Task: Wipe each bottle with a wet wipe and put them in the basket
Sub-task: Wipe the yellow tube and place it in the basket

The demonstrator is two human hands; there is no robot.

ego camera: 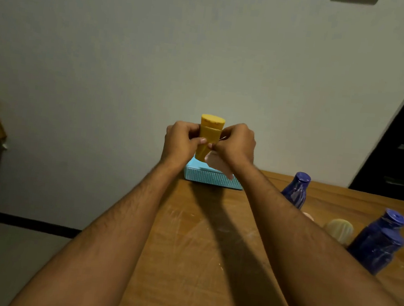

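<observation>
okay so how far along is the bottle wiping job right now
Done: nothing provable; the blue basket's inside is hidden. In hand: the left hand holds the yellow bottle above the basket while the right hand works a wipe on it. Left: at least two blue bottles and a cream one on the table.

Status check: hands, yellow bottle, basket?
Left hand grips yellow bottle. Right hand presses wipe on it. Held above blue basket; nothing blocking.
</observation>
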